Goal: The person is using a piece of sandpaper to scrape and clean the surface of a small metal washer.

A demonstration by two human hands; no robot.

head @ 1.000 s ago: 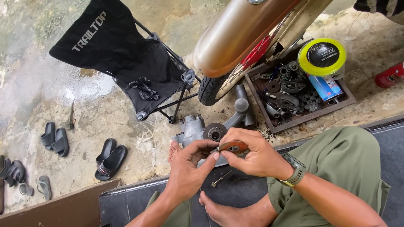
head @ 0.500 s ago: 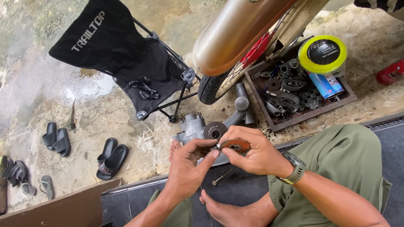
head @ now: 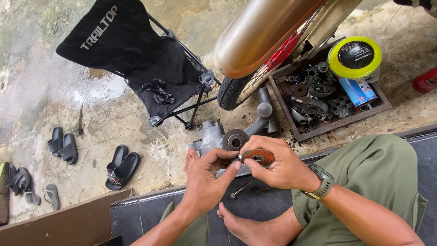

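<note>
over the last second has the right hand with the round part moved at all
No. The right hand holds the rusty round part in the same place, just below the grey engine casing on the ground, with the left hand at its edge.

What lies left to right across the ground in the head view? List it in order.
Grey sandals → black sandals → folding chair → metal engine part → wooden tray of parts → red object at the edge.

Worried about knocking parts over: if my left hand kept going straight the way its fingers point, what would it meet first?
Your left hand points up and right at the small rust-brown oval metal part that your right hand holds; its fingertips already touch it. Beyond lies the grey metal engine casing, though depth is unclear.
</note>
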